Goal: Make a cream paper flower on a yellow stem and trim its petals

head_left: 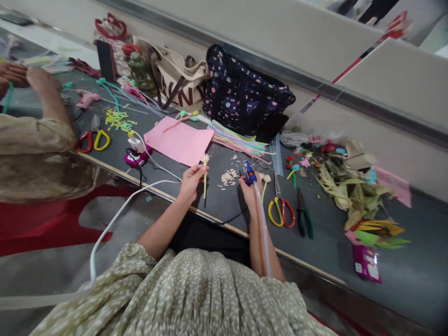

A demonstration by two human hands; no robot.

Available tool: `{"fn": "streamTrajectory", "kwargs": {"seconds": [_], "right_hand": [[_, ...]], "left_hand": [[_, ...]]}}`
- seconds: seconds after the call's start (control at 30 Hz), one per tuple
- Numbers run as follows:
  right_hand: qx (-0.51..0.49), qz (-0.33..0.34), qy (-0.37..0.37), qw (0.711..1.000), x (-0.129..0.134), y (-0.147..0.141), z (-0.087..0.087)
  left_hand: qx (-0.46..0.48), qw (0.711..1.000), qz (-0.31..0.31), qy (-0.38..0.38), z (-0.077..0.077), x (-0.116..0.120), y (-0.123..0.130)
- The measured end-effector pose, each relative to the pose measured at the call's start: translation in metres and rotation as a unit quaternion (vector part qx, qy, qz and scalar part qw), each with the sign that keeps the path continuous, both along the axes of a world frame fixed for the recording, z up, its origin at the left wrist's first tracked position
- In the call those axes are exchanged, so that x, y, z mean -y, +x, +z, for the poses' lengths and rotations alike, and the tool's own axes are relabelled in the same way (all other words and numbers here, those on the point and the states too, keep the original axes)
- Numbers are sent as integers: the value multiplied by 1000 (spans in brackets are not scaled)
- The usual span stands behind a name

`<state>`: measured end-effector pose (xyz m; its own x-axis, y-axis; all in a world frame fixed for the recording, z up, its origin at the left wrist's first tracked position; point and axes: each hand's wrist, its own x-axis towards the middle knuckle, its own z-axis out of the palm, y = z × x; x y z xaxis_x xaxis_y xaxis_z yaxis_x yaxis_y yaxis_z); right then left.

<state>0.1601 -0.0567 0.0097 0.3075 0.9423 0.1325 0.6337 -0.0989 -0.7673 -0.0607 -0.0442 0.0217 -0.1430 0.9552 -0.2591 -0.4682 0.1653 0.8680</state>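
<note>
**Patterned top [196, 289] nearest you, pale flower [205, 159] just past the near edge**

Your left hand [191, 181] pinches the flower's stem between thumb and fingers, over the near edge of the bench [329, 252]. Its long axis runs head toward the far edge, stem end toward the near edge; you cannot tell whether that end touches down. Your right hand [251, 189] is closed round a blue glue gun [249, 172], so the flower lies to the gun's left, well apart, with pale slivers [229, 178] on the bench between. Just right of that hand is a second flower [266, 179]; next come scissors [282, 211] and pliers [304, 213]. Beyond your left hand lies a pink sheet [177, 142]; a dotted bag [245, 93] stands along the far edge. Another person's hand [13, 74] is at the left end.
</note>
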Motion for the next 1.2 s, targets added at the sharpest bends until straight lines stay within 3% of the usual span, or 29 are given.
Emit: {"fn": "streamTrajectory", "kwargs": {"seconds": [0.13, 0.37, 0.57, 0.73, 0.9, 1.07, 1.2], "right_hand": [[86, -4, -70, 994, -6, -6, -8], [134, -26, -121, 983, -17, -15, -24], [142, -21, -124, 982, -19, -20, -34], [103, -23, -82, 991, -15, -20, -37], [19, 3, -1, 1000, -4, -24, -15], [-53, 5, 66, 996, 5, -33, 19], [-118, 16, 77, 990, 10, -37, 30]], "left_hand": [[6, 1000, -1, -3, -6, -1, -2], [16, 1000, -12, -8, -15, -3, -5], [17, 1000, -10, -14, -15, -4, -7], [14, 1000, -17, -11, -13, -3, -6], [44, 998, -41, -9, -11, -3, -2], [131, 984, -119, -26, -1, -2, 12], [171, 967, -185, -28, 8, 1, 27]]}}
